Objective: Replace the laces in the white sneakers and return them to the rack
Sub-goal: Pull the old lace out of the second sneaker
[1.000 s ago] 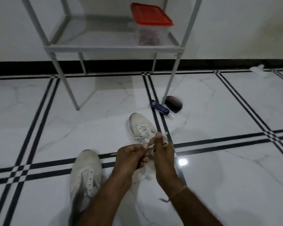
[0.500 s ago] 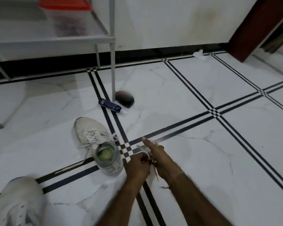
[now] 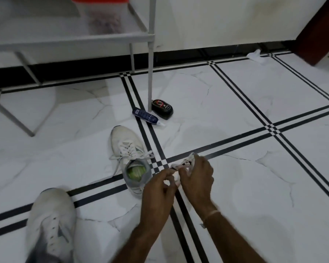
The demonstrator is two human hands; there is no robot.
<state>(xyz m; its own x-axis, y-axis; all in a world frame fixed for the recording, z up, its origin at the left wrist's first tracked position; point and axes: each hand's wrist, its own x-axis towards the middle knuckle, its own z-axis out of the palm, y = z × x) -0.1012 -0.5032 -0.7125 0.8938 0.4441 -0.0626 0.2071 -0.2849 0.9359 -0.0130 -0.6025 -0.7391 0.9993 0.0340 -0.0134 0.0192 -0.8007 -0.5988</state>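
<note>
Low over the floor (image 3: 254,196), my left hand (image 3: 159,186) and right hand (image 3: 198,177) both pinch a bunched lace (image 3: 190,158). One sneaker (image 3: 128,149) lies just left; rightward the tiles lie open.

Clock read from the left hand (image 3: 158,185) and right hand (image 3: 198,177), both pinching a lace (image 3: 187,163). Bare floor (image 3: 254,196) lies open from 1 to 5 o'clock. At 9 o'clock a laced sneaker (image 3: 128,149) sits just beside the left hand. At 11 o'clock a blue tube (image 3: 145,116) and a black tin (image 3: 162,109) crowd the foot of a rack leg (image 3: 150,73). At 8 o'clock a second sneaker (image 3: 51,221) lies well apart.
</note>
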